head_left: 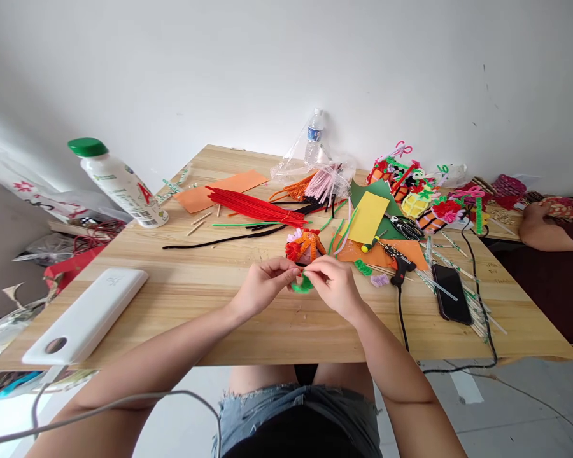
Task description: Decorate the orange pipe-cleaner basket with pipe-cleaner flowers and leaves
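Left grip [266,284]: fingertips together on green fuzzy piece [302,285]
Right grip [335,283]: pinched on it too
Green fuzzy piece: between both grips, looks part-shaped
Flowered piece [307,245]: just beyond, on table [286,340], looks mostly formed

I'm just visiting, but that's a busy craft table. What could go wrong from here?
The glue gun lies on orange paper; if it is hot, it might scorch the paper or burn the right hand nearby.

Its black cord runs over the table's front edge, so a snag could drag it off.

The green fuzzy piece between both hands is small and could slip from the fingertips.
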Available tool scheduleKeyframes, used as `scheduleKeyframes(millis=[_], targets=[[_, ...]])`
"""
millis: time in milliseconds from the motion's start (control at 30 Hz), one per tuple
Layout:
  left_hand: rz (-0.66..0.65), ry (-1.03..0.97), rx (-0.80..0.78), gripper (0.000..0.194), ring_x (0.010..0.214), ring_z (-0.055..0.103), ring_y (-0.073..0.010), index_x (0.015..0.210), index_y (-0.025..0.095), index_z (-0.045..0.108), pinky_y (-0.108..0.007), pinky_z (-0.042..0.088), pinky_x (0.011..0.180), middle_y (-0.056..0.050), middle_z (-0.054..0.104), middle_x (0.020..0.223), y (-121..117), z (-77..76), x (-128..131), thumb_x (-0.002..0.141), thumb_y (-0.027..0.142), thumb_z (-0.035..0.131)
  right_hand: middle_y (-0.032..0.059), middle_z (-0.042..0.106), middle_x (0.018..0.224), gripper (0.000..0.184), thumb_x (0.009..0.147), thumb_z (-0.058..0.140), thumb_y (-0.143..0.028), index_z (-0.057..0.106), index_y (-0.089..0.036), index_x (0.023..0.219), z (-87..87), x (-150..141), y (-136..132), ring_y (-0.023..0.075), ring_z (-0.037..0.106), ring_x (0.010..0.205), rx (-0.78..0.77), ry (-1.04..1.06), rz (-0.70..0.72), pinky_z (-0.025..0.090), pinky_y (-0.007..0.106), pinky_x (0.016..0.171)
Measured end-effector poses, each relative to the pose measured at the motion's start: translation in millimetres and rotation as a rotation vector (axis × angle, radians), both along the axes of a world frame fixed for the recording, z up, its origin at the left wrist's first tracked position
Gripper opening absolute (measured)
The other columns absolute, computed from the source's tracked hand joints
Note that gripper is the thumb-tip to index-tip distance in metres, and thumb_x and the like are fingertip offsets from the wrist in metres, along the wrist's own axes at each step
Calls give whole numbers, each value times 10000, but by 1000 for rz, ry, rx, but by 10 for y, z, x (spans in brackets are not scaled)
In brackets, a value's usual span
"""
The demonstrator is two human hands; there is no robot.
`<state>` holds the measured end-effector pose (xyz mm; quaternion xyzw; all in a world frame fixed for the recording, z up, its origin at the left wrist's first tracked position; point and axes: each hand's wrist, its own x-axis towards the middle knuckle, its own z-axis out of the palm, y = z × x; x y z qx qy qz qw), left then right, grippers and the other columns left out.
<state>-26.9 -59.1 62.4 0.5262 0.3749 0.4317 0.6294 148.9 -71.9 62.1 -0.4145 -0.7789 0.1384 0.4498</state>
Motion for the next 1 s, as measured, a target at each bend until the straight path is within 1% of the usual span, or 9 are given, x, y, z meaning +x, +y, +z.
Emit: scheduleKeyframes(millis=[100, 267, 300, 367, 433, 500, 600, 767, 1000], targets=[[-68, 46, 33, 365, 566, 606, -155, 702, 155, 662, -292, 503, 580, -37, 654, 623, 7, 16, -4, 688, 512, 734, 62, 671, 828, 144, 893, 552, -187, 688, -189, 847, -38, -3, 7, 134, 619, 673, 2, -36, 57, 524, 246, 597], [239, 81, 149, 368, 559, 521, -109, 681, 178, 602, -232, 435, 549, 10, 578, 606, -23, 52, -79, 720, 530, 699, 55, 672, 802, 128, 884, 568, -187, 687, -197, 840, 22, -9, -14, 121, 604, 627, 47, 50, -69, 507, 232, 532], [233, 116, 155, 389, 553, 516, -108, 657, 175, 596, -231, 429, 539, 3, 579, 603, -32, 61, -102, 749, 547, 665, 57, 673, 805, 120, 882, 575, -188, 687, -199, 843, 47, -8, -25, 126, 613, 641, 74, 89, -115, 515, 237, 538], [91, 196, 105, 454, 543, 541, -122, 633, 163, 614, -243, 437, 518, -28, 613, 606, -56, 73, -127, 781, 592, 606, 67, 676, 826, 111, 880, 582, -182, 691, -203, 866, 87, -10, -51, 143, 633, 692, 158, 153, -190, 540, 256, 568], [-79, 188, 3, 465, 555, 598, -154, 682, 150, 647, -267, 475, 520, -57, 658, 632, -86, 68, -113, 745, 610, 640, 76, 681, 844, 123, 879, 582, -170, 695, -212, 901, 102, -21, -80, 158, 646, 730, 254, 159, -233, 561, 277, 597], [-126, 97, -83, 437, 596, 650, -183, 757, 146, 649, -299, 529, 573, -65, 694, 670, -114, 46, -65, 676, 568, 734, 77, 687, 849, 141, 877, 581, -164, 699, -226, 924, 88, -42, -103, 163, 651, 730, 323, 121, -264, 570, 291, 612], [13, -37, -123, 446, 634, 684, -197, 773, 146, 617, -332, 565, 639, -55, 709, 676, -128, 3, 12, 620, 524, 798, 75, 693, 846, 146, 876, 584, -167, 704, -231, 929, 38, -77, -118, 157, 648, 690, 341, 59, -267, 571, 291, 608], [207, -112, -93, 464, 645, 688, -170, 786, 130, 629, -309, 565, 665, -18, 696, 723, -82, -42, 35, 571, 483, 839, 76, 683, 845, 142, 887, 566, -162, 694, -211, 924, -29, -116, -102, 141, 637, 685, 268, 57, -185, 557, 259, 578], [233, -46, 35, 319, 657, 653, -139, 807, 115, 670, -273, 545, 661, -40, 696, 721, -77, -147, 17, 686, 393, 770, 62, 665, 806, 127, 879, 563, -137, 677, -189, 892, -40, -109, -65, 118, 601, 634, 232, 49, -122, 522, 231, 535]])
